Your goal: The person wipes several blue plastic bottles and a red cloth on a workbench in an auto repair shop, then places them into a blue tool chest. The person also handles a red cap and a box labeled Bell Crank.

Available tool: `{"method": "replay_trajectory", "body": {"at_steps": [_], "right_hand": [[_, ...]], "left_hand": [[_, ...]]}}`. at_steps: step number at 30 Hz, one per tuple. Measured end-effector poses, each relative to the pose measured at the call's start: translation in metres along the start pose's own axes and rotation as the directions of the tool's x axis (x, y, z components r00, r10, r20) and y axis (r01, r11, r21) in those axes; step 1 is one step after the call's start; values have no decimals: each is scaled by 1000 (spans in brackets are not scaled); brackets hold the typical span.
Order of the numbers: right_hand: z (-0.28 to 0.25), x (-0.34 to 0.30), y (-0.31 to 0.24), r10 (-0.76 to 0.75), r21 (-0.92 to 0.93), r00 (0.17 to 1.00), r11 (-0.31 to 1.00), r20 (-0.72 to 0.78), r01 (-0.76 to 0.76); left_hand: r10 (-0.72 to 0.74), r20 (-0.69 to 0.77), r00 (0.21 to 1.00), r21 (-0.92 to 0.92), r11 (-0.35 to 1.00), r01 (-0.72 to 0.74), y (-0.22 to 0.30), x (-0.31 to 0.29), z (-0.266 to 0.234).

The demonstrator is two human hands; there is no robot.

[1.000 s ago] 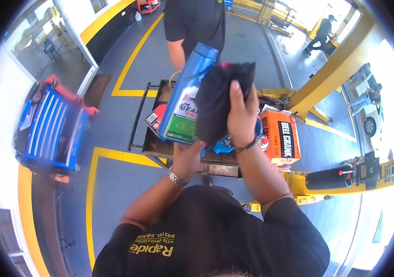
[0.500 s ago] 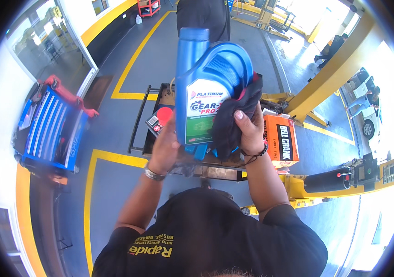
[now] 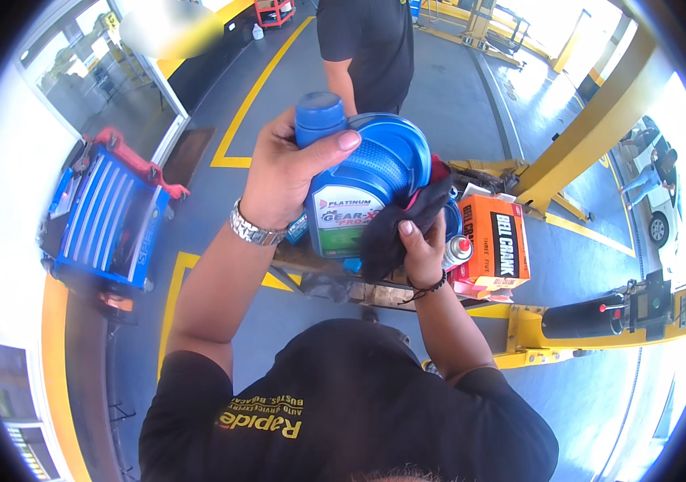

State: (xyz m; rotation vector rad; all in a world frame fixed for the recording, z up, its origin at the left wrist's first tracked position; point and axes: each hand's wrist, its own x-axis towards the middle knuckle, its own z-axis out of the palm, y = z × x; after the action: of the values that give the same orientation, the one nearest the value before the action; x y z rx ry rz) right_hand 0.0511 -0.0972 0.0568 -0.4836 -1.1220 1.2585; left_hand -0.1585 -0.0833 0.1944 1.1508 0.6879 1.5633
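A blue plastic gear oil bottle point(image 3: 371, 170) with a white and green label is held up in front of me, its blue cap point(image 3: 319, 112) on top. My left hand point(image 3: 282, 177) is closed round its neck just under the cap, with the thumb across the front. A dark cloth point(image 3: 395, 237) lies bunched against the bottle's lower right side. My right hand point(image 3: 425, 255) grips that cloth and presses it to the bottle; most of its fingers are hidden behind.
Below the bottle is a work cart, partly covered, with an orange box point(image 3: 497, 241) and a spray can point(image 3: 458, 252) at its right. A blue tool cabinet point(image 3: 106, 217) stands left. A yellow lift post point(image 3: 592, 128) rises right. Someone in a black shirt point(image 3: 367, 56) stands ahead.
My left hand has moved up from the bottle's lower side to its neck. The bottle has come lower and its top tips toward me. My right hand keeps hold of the cloth.
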Motion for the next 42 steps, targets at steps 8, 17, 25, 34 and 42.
{"method": "replay_trajectory", "body": {"at_steps": [8,17,25,34,42], "right_hand": [[22,3,23,279,728,958,671,-69,-143],[7,-7,20,464,715,861,528,209,-459],[4,-25,2,555,535,494,101,669,-839],[-27,-35,-4,-182,-187,983,966,10,180],[-9,-2,-82,-178,-456,984,878,-29,146]], "left_hand": [[216,-265,940,82,976,-201,-48,-11,44],[467,200,861,471,725,-502,-60,-27,23],[229,680,696,-65,965,-254,-57,36,-8],[162,-54,985,434,893,-122,-75,-21,-14],[305,428,851,770,369,-520,-62,-45,15]]}}
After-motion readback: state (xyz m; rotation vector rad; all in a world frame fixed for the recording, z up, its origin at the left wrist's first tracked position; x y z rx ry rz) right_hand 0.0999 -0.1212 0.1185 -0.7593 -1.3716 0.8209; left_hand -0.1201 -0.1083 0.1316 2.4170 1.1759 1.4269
